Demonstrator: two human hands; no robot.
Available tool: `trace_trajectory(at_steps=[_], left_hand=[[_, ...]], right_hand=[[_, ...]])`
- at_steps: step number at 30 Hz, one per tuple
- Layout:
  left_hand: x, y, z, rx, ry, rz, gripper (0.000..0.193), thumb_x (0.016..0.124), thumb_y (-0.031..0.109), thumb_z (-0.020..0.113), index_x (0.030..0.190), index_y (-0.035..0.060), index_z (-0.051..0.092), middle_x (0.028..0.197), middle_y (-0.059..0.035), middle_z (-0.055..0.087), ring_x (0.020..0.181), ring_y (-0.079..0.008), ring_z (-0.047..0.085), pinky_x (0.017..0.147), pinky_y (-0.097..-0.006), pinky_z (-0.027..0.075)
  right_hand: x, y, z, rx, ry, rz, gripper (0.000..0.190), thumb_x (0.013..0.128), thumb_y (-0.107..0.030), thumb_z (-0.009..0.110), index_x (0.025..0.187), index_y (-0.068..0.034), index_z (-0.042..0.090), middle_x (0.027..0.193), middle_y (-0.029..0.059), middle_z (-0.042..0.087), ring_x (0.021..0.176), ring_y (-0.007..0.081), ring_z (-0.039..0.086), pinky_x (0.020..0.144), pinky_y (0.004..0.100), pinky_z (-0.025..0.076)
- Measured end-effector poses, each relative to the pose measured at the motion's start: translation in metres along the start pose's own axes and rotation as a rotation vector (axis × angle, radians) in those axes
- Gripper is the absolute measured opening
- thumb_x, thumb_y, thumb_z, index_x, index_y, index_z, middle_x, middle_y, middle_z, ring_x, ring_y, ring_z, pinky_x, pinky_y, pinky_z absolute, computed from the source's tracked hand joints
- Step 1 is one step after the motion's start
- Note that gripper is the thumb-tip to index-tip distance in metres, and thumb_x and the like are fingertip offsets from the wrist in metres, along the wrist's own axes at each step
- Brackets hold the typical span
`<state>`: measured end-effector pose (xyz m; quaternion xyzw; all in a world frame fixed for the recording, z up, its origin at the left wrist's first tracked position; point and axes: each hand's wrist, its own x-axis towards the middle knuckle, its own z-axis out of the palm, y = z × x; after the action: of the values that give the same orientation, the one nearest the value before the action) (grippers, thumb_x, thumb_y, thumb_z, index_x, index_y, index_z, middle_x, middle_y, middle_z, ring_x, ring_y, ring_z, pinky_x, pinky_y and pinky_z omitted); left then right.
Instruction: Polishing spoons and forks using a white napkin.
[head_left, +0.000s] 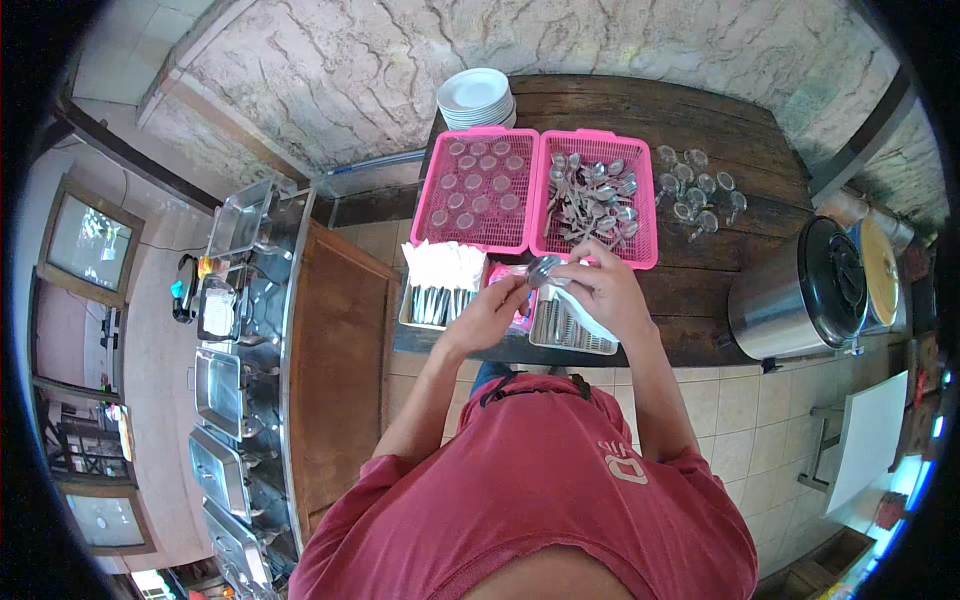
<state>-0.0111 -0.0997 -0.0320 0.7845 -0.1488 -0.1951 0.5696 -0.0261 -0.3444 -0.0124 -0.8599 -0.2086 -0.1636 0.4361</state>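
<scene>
Between my hands, over the front of the dark wooden table, is a metal spoon (541, 271). My left hand (484, 315) grips it close to the bowl. A white cloth or paper napkin (583, 313) hangs from my right hand (606, 289), whose fingers reach the spoon's other side; how far the napkin wraps the spoon is hidden. Just beyond lies a pink basket of loose spoons and other cutlery (651, 225). Below my right hand sits a pale slotted tray (574, 346) with metal cutlery. Left of my left hand, a white container (405, 311) holds cutlery topped with white napkins (446, 262).
A second pink basket (424, 202) holds upturned glasses. Stacked white plates (475, 94) stand behind it, glass cups (694, 187) to the right. A large metal pot with black lid (780, 292) occupies the table's right side. Chafing dishes (219, 390) line a counter at left.
</scene>
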Motion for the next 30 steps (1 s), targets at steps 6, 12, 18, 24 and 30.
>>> trace_trajectory(at_steps=[6, 12, 18, 24, 30], left_hand=[[-0.011, 0.026, -0.004, 0.151, -0.217, -0.091, 0.027, 0.108, 0.025, 0.054, 0.117, 0.0037, 0.069, 0.077, -0.0025, 0.063, 0.064, -0.0103, 0.054, 0.058, -0.0302, 0.043], [-0.006, -0.006, -0.004, 0.366, -0.232, 0.388, 0.030, 0.106, 0.022, 0.059, 0.126, 0.0006, 0.065, 0.091, -0.0093, 0.069, 0.065, -0.0144, 0.059, 0.063, -0.0328, 0.048], [-0.008, 0.030, -0.008, 0.274, -0.361, -0.040, 0.030, 0.106, 0.015, 0.058, 0.133, 0.0024, 0.056, 0.105, -0.0146, 0.073, 0.075, -0.0183, 0.070, 0.071, -0.0338, 0.054], [-0.009, 0.026, 0.001, 0.301, -0.227, 0.073, 0.023, 0.102, 0.003, 0.060, 0.122, 0.0019, 0.050, 0.104, -0.0161, 0.074, 0.081, -0.0243, 0.074, 0.070, -0.0359, 0.057], [-0.011, 0.030, 0.008, 0.442, -0.236, 0.233, 0.032, 0.099, 0.003, 0.059, 0.128, 0.0152, 0.065, 0.108, -0.0148, 0.074, 0.090, -0.0312, 0.073, 0.078, -0.0418, 0.058]], right_hand=[[-0.001, 0.007, 0.013, 0.029, -0.063, -0.068, 0.032, 0.086, -0.023, 0.081, 0.117, -0.021, 0.078, 0.104, 0.0066, 0.070, 0.087, 0.0267, 0.073, 0.078, 0.0398, 0.058], [0.000, 0.006, 0.006, 0.130, -0.348, 0.299, 0.059, 0.076, -0.031, 0.090, 0.129, -0.016, 0.071, 0.092, 0.0154, 0.075, 0.088, 0.0292, 0.073, 0.081, 0.0379, 0.056], [-0.007, 0.007, 0.002, 0.081, -0.372, 0.305, 0.056, 0.074, -0.037, 0.090, 0.122, -0.013, 0.074, 0.094, 0.0159, 0.077, 0.086, 0.0317, 0.075, 0.079, 0.0408, 0.056], [-0.012, 0.014, 0.009, -0.079, -0.411, 0.320, 0.048, 0.071, -0.043, 0.091, 0.100, -0.007, 0.076, 0.090, 0.0137, 0.077, 0.085, 0.0316, 0.074, 0.076, 0.0405, 0.056], [-0.012, 0.017, 0.006, 0.014, -0.371, 0.443, 0.044, 0.071, -0.043, 0.091, 0.087, -0.006, 0.076, 0.088, 0.0141, 0.076, 0.084, 0.0300, 0.074, 0.076, 0.0410, 0.056]])
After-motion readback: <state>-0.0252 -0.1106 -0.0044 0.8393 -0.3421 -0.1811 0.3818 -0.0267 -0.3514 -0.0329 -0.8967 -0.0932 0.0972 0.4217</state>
